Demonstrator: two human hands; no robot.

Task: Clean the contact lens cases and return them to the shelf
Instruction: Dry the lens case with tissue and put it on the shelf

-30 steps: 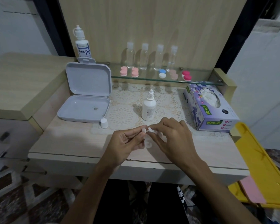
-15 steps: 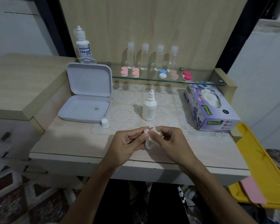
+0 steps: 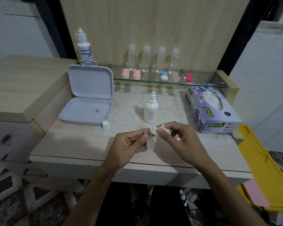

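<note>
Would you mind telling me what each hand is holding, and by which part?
Left hand pinches a clear plastic lens case by its upper end; right hand pinches a crumpled white tissue against it.

Right hand [image 3: 180, 137] has lifted the tissue [image 3: 155, 131] slightly up-right.

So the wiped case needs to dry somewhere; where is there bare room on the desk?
Bare wood lies left of the left hand, in front of the open grey plastic box and small white cap. Crowded: around the white dropper bottle and purple tissue box.
</note>
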